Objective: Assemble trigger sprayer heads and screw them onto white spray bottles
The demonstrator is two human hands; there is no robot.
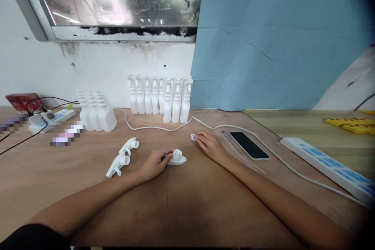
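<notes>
My left hand [156, 163] is closed on a white trigger spray head [177, 158] at the middle of the table, its round collar facing up. To the right, my right hand [210, 143] has its fingertips pinched at a small white ring [193, 137] just above the tabletop. Left of my left hand lie two more loose trigger spray heads, one farther back [129, 146] and one nearer [118, 165]. Thin clear tubes [244, 157] rest beside my right wrist.
White spray bottles [176, 103] with heads on stand by the wall. Several headless bottles [99, 113] are to their left. A phone [249, 145], a white cable [281, 160] and a power strip [328, 164] lie on the right. Another power strip [58, 117] is at far left.
</notes>
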